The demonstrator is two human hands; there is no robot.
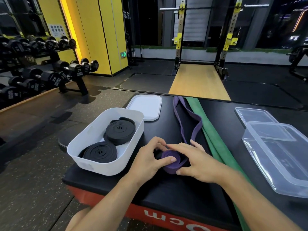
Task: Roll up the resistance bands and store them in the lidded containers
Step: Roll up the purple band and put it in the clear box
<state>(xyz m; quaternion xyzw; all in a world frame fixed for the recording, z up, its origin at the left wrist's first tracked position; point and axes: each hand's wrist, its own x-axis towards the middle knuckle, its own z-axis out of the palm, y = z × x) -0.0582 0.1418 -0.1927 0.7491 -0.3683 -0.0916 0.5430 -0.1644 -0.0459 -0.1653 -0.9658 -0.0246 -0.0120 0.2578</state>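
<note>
The purple band (171,161) is partly rolled into a small roll near the front of the black surface (166,194). Its loose part runs away from me in a long loop. My left hand (150,157) has its grip clamped on the roll, with the thumb on top. My right hand (196,164) is clamped on it too, fingers over the roll and thumb at the near side. Just right of it lies the green band (215,144), long and flat, going off the near edge. To the left sits the white box (106,165) with two black rolls (119,130) inside, side by side. The white lid (145,105) lies just behind it. Far right is the clear box (283,177), with the clear lid (255,114) just behind.
</note>
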